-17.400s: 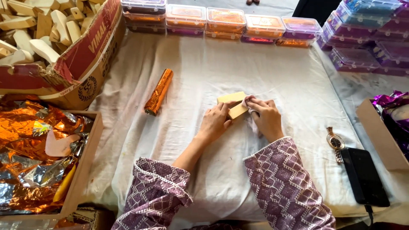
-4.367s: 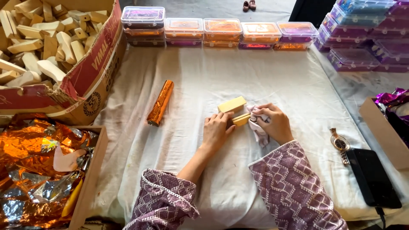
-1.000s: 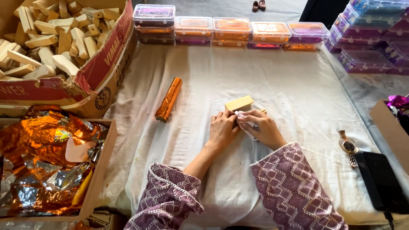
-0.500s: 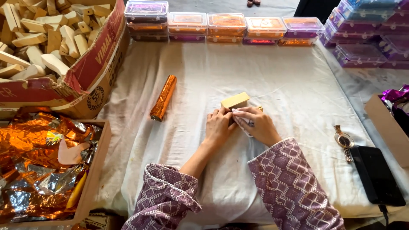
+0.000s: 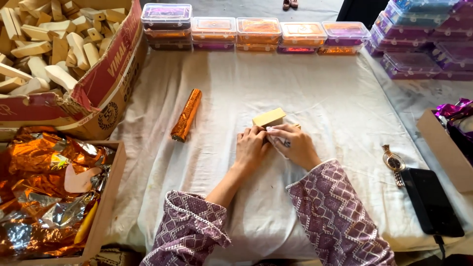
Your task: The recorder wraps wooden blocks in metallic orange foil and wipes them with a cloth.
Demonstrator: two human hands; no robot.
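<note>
Both hands rest close together on the white cloth [image 5: 320,88] that covers the desk, near its middle. The left hand [image 5: 250,148] lies palm down with its fingers curled, their tips touching the near end of a pale wooden block [image 5: 269,117]; the right hand [image 5: 294,145] sits just beside it, fingers bent inward and pressing something small and pale against the cloth next to the block, though what that is cannot be told. Neither hand is closed around the block, which lies flat just beyond the fingertips. To the left lies a block wrapped in orange foil [image 5: 186,115], well apart from the hands. Further left stands a cardboard box of bare wooden blocks [image 5: 49,54], and nearer, a wooden tray of crumpled orange foil sheets [image 5: 44,187]. Along the far edge runs a row of clear lidded plastic boxes [image 5: 256,33]. At the near right lie a wristwatch [image 5: 394,161] and a black phone [image 5: 431,201].
</note>
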